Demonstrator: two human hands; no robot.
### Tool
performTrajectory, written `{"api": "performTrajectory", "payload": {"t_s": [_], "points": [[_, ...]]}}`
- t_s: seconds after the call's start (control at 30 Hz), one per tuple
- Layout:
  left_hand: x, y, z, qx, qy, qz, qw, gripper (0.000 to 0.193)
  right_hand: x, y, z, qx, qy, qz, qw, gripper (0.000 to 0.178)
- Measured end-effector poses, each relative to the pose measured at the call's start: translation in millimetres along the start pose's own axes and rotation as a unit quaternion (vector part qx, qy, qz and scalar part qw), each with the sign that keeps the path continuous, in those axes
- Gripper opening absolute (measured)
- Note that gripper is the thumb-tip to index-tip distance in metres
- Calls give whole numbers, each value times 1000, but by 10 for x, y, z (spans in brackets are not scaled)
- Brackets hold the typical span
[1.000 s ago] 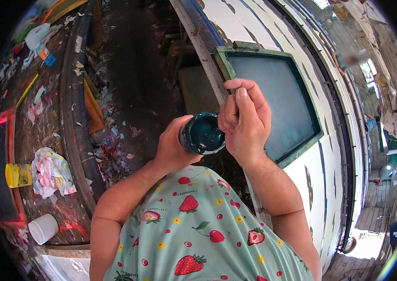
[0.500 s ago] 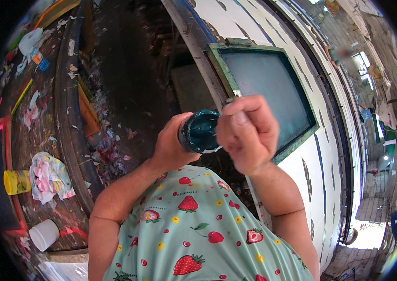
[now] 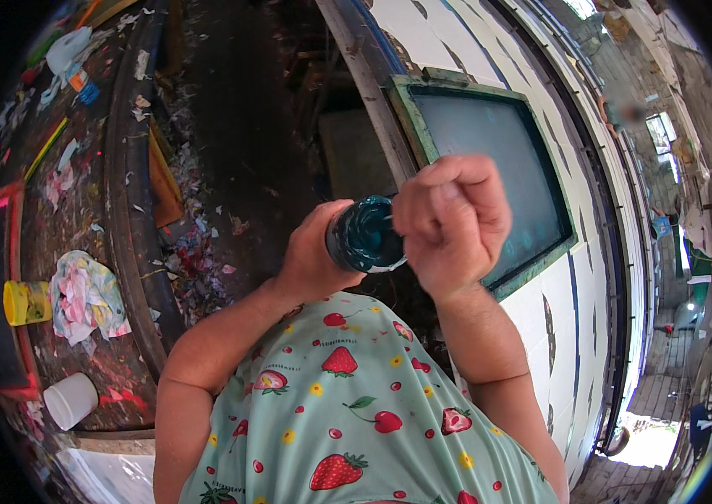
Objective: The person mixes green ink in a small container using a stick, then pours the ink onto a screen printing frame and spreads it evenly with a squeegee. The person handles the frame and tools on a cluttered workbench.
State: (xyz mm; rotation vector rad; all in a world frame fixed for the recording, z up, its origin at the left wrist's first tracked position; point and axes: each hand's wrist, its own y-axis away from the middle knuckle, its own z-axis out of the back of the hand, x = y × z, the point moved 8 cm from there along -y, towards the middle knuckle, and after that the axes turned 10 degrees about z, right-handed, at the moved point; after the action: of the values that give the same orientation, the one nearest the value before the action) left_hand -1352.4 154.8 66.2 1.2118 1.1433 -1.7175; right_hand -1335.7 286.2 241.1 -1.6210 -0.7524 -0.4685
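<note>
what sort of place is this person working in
Probably a screen-printing workshop: a green-framed mesh screen lies on a long white surface, the left hand holds a cup smeared teal, and the worktable is colour-stained.

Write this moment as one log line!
left hand: holds container, dark teal inside | right hand: curled at container's right side | nearby: green-framed panel

Small lettering dots the fruit-print garment.

An open cup, smeared dark teal, sits in the left grip.
</note>
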Motion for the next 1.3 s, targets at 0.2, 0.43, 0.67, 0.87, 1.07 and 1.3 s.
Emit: {"api": "performTrajectory", "payload": {"t_s": [0.2,0.43,0.67,0.87,1.07,1.3], "points": [[-2,-16,33,1,-4,0,1000,90,-16,-33,28,113,3,-66,991,18],[-18,-153,55,-2,11,-16,1000,89,-70,139,15,80,-88,-104,987,17],[-52,-221,29,2,-8,-17,1000,88,-94,28,40,-7,-53,17,998,18],[-43,-211,53,5,-12,-21,1000,88,-50,-40,31,91,27,-36,995,19],[-54,-306,138,-3,-13,-49,999,87,-147,144,-88,72,-21,-73,995,15],[-102,-314,126,16,-18,-29,999,88,-101,-22,47,13,-59,5,998,21]]}}
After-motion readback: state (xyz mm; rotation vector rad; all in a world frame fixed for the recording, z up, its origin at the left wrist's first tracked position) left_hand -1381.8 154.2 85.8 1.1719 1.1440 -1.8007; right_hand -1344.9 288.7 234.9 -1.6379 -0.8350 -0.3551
